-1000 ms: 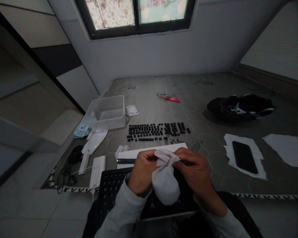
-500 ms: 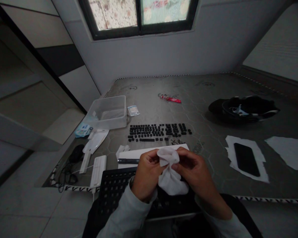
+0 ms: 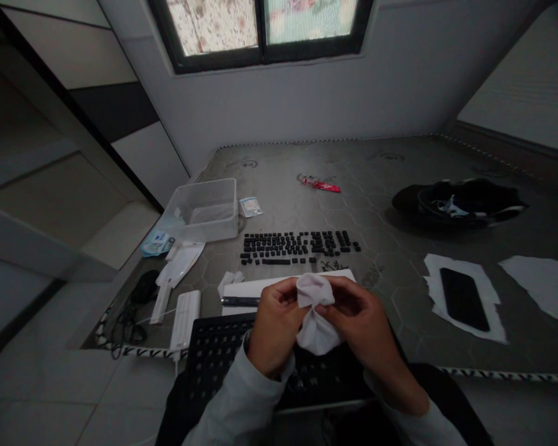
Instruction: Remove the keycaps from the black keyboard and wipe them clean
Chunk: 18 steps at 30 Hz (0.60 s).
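Between my two hands is a crumpled white wipe (image 3: 317,331), pinched at its middle so that one end bunches up and the other hangs down. My left hand (image 3: 279,322) grips it from the left side, fingers curled. From the right, my right hand (image 3: 365,316) pinches it with thumb and fingers. Beneath them a black keyboard base (image 3: 218,350) with its keycaps off rests at the table's front edge, partly hidden by my hands and sleeves. Loose black keycaps (image 3: 276,244) lie in keyboard order beyond it.
A white board (image 3: 255,287) carries a dark pen-like stick (image 3: 239,301). Left are a clear plastic box (image 3: 204,214), a small packet (image 3: 250,207), a white power strip (image 3: 185,319) and cables. Right are a phone (image 3: 464,299) on white paper and a black cap-like item (image 3: 460,204). A red wrapper (image 3: 323,184) lies farther back.
The hanging part of the wipe has drawn in and looks smaller, gathered closer between my fingers. My hands stay in nearly the same place.
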{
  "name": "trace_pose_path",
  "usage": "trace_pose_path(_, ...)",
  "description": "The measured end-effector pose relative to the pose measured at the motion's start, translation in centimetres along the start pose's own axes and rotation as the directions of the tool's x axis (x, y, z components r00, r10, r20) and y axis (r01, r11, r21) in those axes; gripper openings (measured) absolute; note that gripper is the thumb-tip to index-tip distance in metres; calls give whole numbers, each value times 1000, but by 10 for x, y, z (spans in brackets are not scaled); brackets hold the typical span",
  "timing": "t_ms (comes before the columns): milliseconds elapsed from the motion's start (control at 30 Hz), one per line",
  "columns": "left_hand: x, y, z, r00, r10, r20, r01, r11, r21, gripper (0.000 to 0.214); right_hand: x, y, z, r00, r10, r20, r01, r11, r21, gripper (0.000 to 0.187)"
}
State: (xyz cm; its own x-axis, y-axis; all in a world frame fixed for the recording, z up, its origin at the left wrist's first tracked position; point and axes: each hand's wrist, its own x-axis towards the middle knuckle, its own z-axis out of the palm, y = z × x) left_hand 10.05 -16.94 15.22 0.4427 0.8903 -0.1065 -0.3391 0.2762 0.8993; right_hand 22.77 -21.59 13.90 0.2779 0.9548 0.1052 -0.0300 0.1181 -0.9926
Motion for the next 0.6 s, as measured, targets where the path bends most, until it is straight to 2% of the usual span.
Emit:
trace_pose_path(133, 1, 0, 1, 1000, -17, 2, 17, 999, 34, 24, -2, 1, -7, 999, 55, 3, -55, 998, -18, 23)
trace_pose_path(300, 0, 2, 4, 999, -1, 46, -5, 992, 125, 27, 0, 3, -16, 991, 133, 0, -132, 990, 50, 28)
trace_pose_path(467, -1, 5, 4, 998, 46, 32, -52, 969, 241, 28, 3, 4, -16, 993, 114, 13, -114, 993, 25, 29)
trace_pose_path(600, 0, 4, 3, 996, 80, 39, -87, 966, 243, 25, 5, 5, -18, 991, 119, 67, -126, 987, 105, 31)
